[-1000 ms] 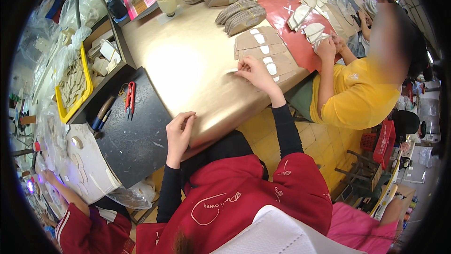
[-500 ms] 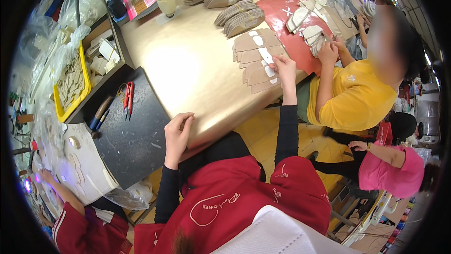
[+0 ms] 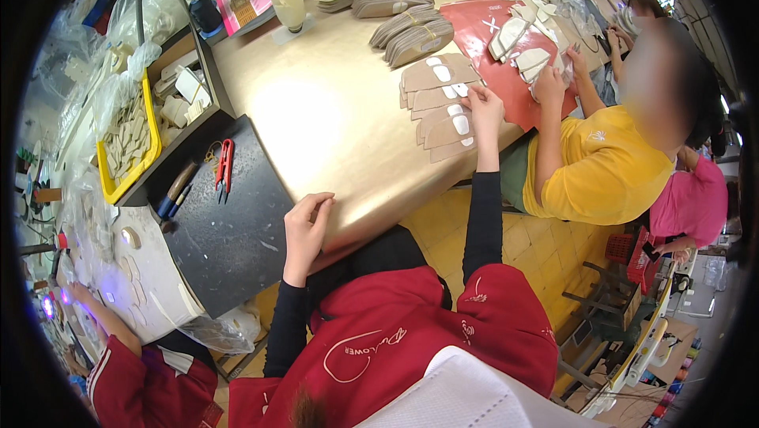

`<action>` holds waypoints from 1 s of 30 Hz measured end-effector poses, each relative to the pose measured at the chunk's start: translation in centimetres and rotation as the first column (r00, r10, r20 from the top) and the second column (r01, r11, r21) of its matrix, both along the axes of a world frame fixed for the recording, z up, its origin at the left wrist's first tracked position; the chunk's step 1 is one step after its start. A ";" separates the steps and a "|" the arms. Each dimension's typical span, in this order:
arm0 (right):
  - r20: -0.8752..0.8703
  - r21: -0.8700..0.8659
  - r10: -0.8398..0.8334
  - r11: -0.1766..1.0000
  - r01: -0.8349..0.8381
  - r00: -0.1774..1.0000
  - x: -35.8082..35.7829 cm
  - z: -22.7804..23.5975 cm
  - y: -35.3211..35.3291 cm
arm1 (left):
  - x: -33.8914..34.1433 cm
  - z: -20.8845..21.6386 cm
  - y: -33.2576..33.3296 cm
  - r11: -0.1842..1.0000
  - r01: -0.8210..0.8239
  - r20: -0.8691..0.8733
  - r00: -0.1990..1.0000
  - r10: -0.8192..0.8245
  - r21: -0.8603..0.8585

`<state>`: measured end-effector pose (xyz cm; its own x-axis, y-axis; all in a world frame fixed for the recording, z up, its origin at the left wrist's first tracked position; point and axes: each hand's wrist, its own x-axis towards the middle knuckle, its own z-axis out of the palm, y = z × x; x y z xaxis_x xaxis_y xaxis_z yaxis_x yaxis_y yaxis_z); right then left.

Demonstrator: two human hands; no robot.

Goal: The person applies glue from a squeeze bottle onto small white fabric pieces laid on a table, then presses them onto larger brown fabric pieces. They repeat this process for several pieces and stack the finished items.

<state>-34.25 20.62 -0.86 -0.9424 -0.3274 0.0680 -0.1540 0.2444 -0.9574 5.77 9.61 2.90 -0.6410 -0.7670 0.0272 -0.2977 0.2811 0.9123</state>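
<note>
My right hand (image 3: 485, 115) is over a fanned set of tan, curved flat pieces (image 3: 432, 104), its thumb and fingertips closed together. They pinch the end of a small white strip (image 3: 452, 91), which lies across the tan pieces. Several of these pieces bear rounded white patches (image 3: 461, 123). My left hand (image 3: 307, 232) rests at the table's near edge, loosely bent, with a gap between thumb and forefinger and nothing visible in it.
Banded stacks of tan pieces (image 3: 413, 32) lie beyond. On the right, a person in yellow (image 3: 593, 159) handles pale pieces over a red sheet (image 3: 518, 107). Red snips (image 3: 225, 167) lie on a black board (image 3: 225, 238); a yellow tray (image 3: 111, 191) and a bottle (image 3: 286, 1) stand at the left.
The white strip has turned and now shows less beside my right fingertips, lower against the tan pieces. My left hand keeps its place. The view has shifted slightly.
</note>
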 end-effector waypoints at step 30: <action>-0.339 0.280 0.591 0.806 -0.521 0.732 22.3 1.7 -6.2 | 3.4 18.9 -2.0 0.742 0.561 -0.917 -0.080 -0.391 -0.366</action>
<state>-11.93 14.46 0.85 -0.4888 -0.8231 0.2892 -0.6606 0.1327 -0.7389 9.19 7.61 21.81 -0.3563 -0.3333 0.8729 0.9333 -0.1708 0.3158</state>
